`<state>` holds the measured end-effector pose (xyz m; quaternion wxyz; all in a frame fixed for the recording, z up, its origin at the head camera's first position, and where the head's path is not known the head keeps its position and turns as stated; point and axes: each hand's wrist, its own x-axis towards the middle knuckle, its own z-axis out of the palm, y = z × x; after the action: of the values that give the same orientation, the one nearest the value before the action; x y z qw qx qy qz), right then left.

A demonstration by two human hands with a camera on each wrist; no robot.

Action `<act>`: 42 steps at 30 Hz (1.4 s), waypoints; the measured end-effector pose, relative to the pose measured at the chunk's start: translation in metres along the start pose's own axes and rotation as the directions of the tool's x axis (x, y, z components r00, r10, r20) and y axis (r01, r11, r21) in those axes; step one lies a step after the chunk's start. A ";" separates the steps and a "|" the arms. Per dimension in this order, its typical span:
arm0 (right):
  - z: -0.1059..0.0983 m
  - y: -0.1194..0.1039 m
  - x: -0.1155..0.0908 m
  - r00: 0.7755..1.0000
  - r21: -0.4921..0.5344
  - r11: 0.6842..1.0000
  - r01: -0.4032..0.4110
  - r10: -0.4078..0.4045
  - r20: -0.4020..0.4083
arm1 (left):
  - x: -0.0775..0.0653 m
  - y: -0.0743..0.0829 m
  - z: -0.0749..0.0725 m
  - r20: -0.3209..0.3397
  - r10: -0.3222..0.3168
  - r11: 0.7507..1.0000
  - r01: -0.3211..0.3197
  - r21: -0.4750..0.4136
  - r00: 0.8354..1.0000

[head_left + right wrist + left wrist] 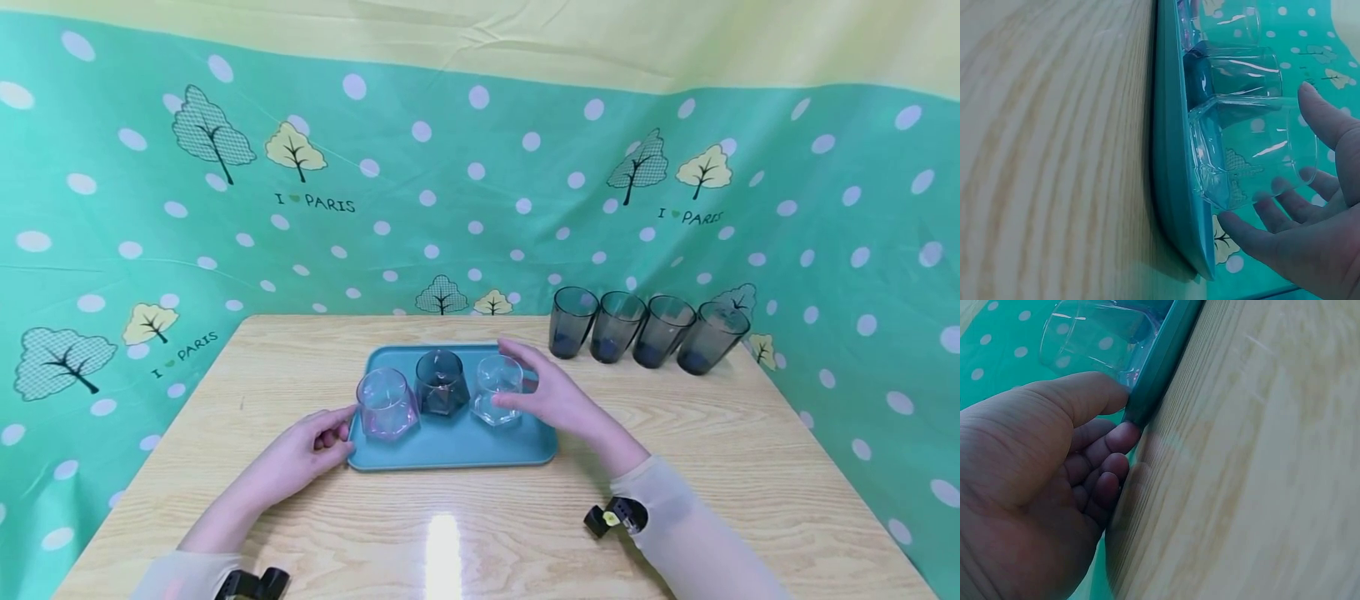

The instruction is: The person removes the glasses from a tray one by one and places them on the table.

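On a blue tray [450, 454] three short glasses stand in a row: a pinkish clear tumbler [387, 408] at left, a dark grey tumbler [442, 387] in the middle, a clear tumbler [497, 404] at right. My left hand [318, 446] pinches the tray's left edge. In the left wrist view its thumb lies at the rim, with the other fingers curled below. Around the right-hand tumbler my right hand [551, 396] is spread, thumb in front and fingers behind. The right wrist view shows those fingers [1250, 237] loosely extended beside the glass.
Several tall dark grey glasses [573, 325] are lined up at the back right of the wooden table [300, 375]. A green dotted cloth [450, 192] hangs behind and along the sides.
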<state>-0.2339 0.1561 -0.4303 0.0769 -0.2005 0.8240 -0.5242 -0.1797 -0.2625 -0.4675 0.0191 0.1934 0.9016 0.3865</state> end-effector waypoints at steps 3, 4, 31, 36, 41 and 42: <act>0.000 0.001 0.000 1.000 0.004 1.000 -0.001 0.001 0.006 | 0.000 0.000 0.000 0.000 -0.001 1.000 0.001 -0.002 1.000; 0.000 0.002 0.000 1.000 0.004 1.000 -0.004 0.004 0.007 | 0.000 0.000 0.000 0.000 -0.002 1.000 0.002 -0.002 1.000; 0.001 0.007 -0.003 0.998 0.005 0.999 -0.054 0.054 0.018 | 0.000 -0.001 0.002 0.002 0.004 1.000 -0.004 -0.010 1.000; 0.001 0.006 -0.003 0.998 0.018 0.998 -0.056 0.056 0.022 | 0.000 -0.002 0.002 0.002 0.002 1.000 -0.002 -0.012 1.000; 0.001 0.006 -0.003 0.998 0.013 0.998 -0.059 0.059 0.020 | 0.000 -0.001 0.002 -0.002 0.003 1.000 -0.003 -0.010 1.000; 0.001 0.006 -0.003 0.998 0.012 0.998 -0.059 0.058 0.020 | 0.000 -0.001 0.002 -0.002 0.003 1.000 -0.003 -0.011 1.000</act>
<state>-0.2319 0.1587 -0.4363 0.1016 -0.1810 0.8254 -0.5250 -0.1799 -0.2621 -0.4696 0.0187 0.1940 0.8992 0.3918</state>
